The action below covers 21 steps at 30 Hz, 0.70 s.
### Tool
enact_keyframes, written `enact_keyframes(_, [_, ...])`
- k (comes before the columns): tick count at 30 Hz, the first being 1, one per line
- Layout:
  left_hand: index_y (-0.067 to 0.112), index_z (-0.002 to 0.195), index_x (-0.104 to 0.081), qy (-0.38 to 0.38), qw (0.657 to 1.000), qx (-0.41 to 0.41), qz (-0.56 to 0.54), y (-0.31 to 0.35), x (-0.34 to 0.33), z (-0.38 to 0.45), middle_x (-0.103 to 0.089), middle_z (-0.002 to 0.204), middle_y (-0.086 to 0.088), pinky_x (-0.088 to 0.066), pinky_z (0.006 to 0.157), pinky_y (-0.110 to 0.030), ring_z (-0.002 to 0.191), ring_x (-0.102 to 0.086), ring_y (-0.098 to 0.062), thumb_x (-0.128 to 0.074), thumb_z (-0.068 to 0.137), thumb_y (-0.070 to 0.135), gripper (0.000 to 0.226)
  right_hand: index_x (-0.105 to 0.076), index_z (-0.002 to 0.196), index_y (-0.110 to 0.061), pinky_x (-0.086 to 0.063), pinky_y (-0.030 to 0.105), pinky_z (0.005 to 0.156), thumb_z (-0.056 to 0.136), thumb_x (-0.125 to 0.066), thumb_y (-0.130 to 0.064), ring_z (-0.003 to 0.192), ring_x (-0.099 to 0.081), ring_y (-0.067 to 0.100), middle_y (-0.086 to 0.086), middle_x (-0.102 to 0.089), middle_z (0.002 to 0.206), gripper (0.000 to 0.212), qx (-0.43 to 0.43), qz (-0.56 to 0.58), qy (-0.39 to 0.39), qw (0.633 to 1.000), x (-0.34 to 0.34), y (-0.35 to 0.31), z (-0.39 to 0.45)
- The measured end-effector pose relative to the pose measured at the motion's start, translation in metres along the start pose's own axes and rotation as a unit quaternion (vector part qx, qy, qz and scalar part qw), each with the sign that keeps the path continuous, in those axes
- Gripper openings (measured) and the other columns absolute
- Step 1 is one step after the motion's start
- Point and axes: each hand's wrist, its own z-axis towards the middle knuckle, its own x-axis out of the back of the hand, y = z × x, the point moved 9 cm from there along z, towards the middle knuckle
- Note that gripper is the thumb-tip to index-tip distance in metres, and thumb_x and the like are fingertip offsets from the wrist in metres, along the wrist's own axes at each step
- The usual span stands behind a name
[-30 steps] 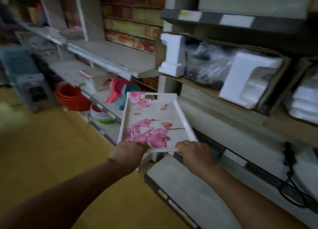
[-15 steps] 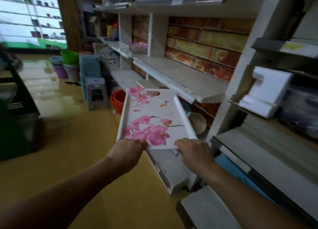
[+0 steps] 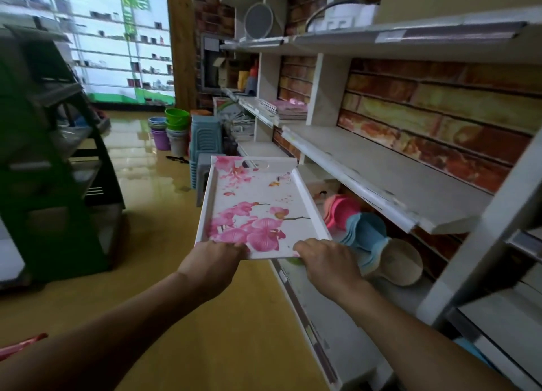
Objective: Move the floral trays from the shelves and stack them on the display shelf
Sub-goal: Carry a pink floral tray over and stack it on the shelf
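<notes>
Floral tray [image 3: 258, 205] in transit, held in the air over the aisle floor by both hands. The left hand [image 3: 211, 262] grips the near-left corner of the tray's short edge, fingers curled under it; the right hand [image 3: 326, 261] grips the near-right corner of the same edge in the same way.

Progress, as a judgement: this tray is off its shelf but not yet set down. A pile of flat, pinkish pieces [image 3: 286, 108] lies on a shelf far beyond the grip (possibly the stack of trays; too small to tell). The carry and the placing remain.

Orientation: the tray's long axis runs straight away from the grip, its far short edge with the cut-out handle [image 3: 262, 164] pointing down the aisle. The printed face is up, roughly level. The orchid blooms lie nearest the hands; the bare middle shelf [image 3: 378, 173] lies to the right of the grip, apart from the tray.
</notes>
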Motion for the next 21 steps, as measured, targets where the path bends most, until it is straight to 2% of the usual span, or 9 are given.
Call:
enact_keyframes(6, [0.027, 0.129, -0.048, 0.004, 0.999, 0.040, 0.006, -0.050, -0.005, 0.041, -0.065, 0.115, 0.002, -0.054, 0.079, -0.034, 0.097, -0.066, -0.020, -0.036, 0.098, 0.010, 0.038, -0.061, 0.074, -0.023, -0.021, 0.022, 0.043, 0.065, -0.081, -0.013, 0.041, -0.049, 0.019, -0.002, -0.055, 0.055, 0.024, 0.030, 0.010, -0.001, 1.000, -0.040, 0.003, 0.075])
enact_keyframes(12, [0.026, 0.127, -0.049, 0.010, 0.996, 0.084, 0.021, -0.101, -0.005, 0.095, -0.066, 0.115, 0.003, -0.055, 0.080, -0.034, 0.097, -0.067, -0.018, -0.035, 0.099, 0.015, 0.033, -0.063, 0.076, -0.022, -0.024, 0.023, 0.041, 0.067, -0.078, -0.010, 0.043, -0.053, 0.020, -0.002, -0.057, 0.056, 0.022, 0.065, 0.043, 0.035, 0.996, -0.071, 0.010, 0.156])
enact_keyframes(18, [0.025, 0.123, -0.050, 0.011, 0.991, 0.123, 0.044, -0.145, -0.011, 0.137, -0.067, 0.108, 0.002, -0.052, 0.074, -0.032, 0.094, -0.067, -0.019, -0.036, 0.101, 0.018, 0.027, -0.064, 0.073, -0.024, -0.020, 0.021, 0.041, 0.066, -0.082, -0.012, 0.039, -0.050, 0.017, -0.003, -0.055, 0.052, 0.023, 0.101, 0.063, 0.044, 0.992, -0.101, 0.010, 0.226])
enact_keyframes(21, [0.025, 0.120, -0.052, 0.013, 0.990, 0.138, 0.041, -0.174, -0.020, 0.155, -0.068, 0.104, 0.003, -0.054, 0.073, -0.032, 0.090, -0.068, -0.017, -0.038, 0.101, 0.019, 0.024, -0.063, 0.072, -0.024, -0.010, 0.018, 0.040, 0.067, -0.082, -0.014, 0.038, -0.049, 0.016, -0.004, -0.054, 0.051, 0.022, 0.109, 0.066, 0.038, 0.991, -0.119, 0.004, 0.258])
